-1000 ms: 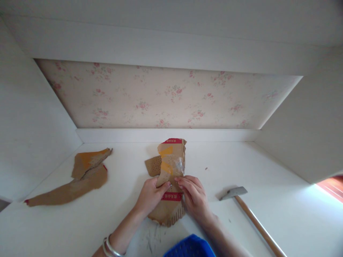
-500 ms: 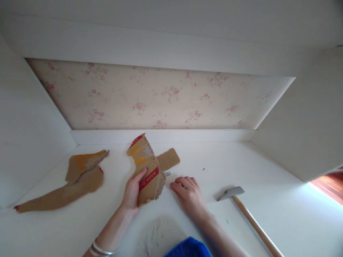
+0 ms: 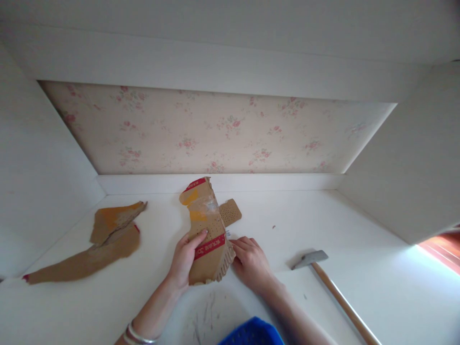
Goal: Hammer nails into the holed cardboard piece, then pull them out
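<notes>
My left hand [image 3: 183,258] grips a torn piece of cardboard [image 3: 206,258] with a red printed strip, orange patches and small punched holes. Its thumb lies across the face of the piece. At the ragged right edge is my right hand [image 3: 251,261], fingers curled together, the tips partly hidden by the cardboard. What those fingers hold, if anything, does not show. Just above them, thin grey nail-like pieces [image 3: 227,234] peek out beside the cardboard. A smaller hole-dotted cardboard strip [image 3: 232,213] lies behind, partly covered.
To the left lies another torn cardboard piece [image 3: 82,266]. A hammer [image 3: 338,294] with a wooden handle rests on the white surface [image 3: 287,211] at the right. The top of a blue container [image 3: 253,333] shows at the bottom edge. White side panels and a floral back wall enclose the space.
My left hand has shifted the cardboard slightly right, covering more of the dotted strip. The right hand's fingertips have come up to the cardboard's edge.
</notes>
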### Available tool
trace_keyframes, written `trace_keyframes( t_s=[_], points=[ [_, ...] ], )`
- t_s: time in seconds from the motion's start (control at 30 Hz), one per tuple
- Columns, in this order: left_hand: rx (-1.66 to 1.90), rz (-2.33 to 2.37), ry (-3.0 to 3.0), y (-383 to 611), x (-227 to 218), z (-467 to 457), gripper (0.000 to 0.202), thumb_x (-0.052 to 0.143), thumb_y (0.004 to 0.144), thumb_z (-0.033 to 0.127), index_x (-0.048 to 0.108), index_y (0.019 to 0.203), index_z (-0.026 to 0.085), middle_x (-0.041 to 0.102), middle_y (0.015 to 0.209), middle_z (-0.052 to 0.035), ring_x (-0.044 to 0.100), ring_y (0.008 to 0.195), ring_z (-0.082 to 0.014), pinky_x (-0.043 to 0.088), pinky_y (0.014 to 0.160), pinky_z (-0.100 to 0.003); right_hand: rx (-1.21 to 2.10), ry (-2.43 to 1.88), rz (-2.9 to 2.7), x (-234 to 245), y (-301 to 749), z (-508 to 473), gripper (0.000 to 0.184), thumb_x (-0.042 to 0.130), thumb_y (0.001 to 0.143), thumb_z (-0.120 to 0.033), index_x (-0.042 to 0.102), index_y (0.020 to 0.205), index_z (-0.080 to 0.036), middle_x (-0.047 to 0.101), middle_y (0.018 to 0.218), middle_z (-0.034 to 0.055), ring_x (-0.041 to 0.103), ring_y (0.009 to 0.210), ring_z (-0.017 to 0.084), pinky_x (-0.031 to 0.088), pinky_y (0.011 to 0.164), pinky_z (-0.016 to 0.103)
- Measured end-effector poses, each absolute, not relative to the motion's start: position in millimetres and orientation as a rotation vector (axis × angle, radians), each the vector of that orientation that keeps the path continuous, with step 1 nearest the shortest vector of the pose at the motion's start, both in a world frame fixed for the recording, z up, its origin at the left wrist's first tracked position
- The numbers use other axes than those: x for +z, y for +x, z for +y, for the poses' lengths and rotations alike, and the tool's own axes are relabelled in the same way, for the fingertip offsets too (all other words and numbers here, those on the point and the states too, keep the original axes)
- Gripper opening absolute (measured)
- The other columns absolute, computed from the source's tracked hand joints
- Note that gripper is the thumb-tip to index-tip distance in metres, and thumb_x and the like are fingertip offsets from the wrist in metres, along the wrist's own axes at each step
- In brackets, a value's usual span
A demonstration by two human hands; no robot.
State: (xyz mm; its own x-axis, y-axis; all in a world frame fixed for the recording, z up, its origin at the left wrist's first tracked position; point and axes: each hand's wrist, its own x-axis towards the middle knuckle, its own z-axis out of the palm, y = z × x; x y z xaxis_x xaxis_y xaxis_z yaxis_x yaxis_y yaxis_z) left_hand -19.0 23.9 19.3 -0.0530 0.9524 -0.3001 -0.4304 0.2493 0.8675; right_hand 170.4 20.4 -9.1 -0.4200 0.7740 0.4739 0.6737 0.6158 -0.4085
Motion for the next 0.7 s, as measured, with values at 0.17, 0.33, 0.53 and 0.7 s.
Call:
trace_keyframes(
  t_s=[0.17, 0.33, 0.53, 0.7],
  points=[
    [1.126, 1.12, 0.856, -17, 17, 21, 0.039, 0.077, 0.076, 0.038, 0.072, 0.105, 0.012, 0.078, 0.097, -0.013, 0.075, 0.079, -0.0289, 0.057, 0.073, -0.037, 0.229, -1.153, -1.915, -9, 179, 18, 0.023, 0.045, 0.1, -0.012, 0.061, 0.114, -0.019, 0.073, 0.097, 0.0069, 0.066, 0.087, 0.019, 0.053, 0.077, 0.03],
    [1.006, 1.106, 1.191, -15, 13, 20, 0.029, 0.071, 0.082, 0.038, 0.074, 0.101, 0.016, 0.077, 0.104, -0.0086, 0.072, 0.093, -0.0285, 0.054, 0.082, -0.034, 0.205, -1.061, -1.935, -4, 177, 10, 0.022, 0.054, 0.098, -0.023, 0.063, 0.119, -0.02, 0.066, 0.098, 0.0079, 0.062, 0.088, 0.02, 0.053, 0.075, 0.031],
    [0.943, 1.14, 1.492, -14, 12, 21, 0.025, 0.059, 0.09, 0.036, 0.074, 0.099, 0.017, 0.078, 0.1, -0.0052, 0.071, 0.094, -0.0259, 0.051, 0.083, -0.031, 0.062, -0.986, -2.063, -2, 172, 9, 0.017, 0.057, 0.097, -0.021, 0.072, 0.104, -0.023, 0.067, 0.088, 0.0069, 0.057, 0.078, 0.021, 0.047, 0.069, 0.036],
    [0.89, 1.258, 1.678, -14, 12, 20, 0.026, 0.057, 0.09, 0.038, 0.074, 0.093, 0.018, 0.078, 0.093, -0.0054, 0.071, 0.089, -0.0263, 0.05, 0.078, -0.029, -0.03, -0.908, -2.088, -1, 170, 7, 0.015, 0.052, 0.099, -0.019, 0.066, 0.093, -0.021, 0.07, 0.088, 0.0063, 0.059, 0.073, 0.02, 0.046, 0.067, 0.036]
  ],
)
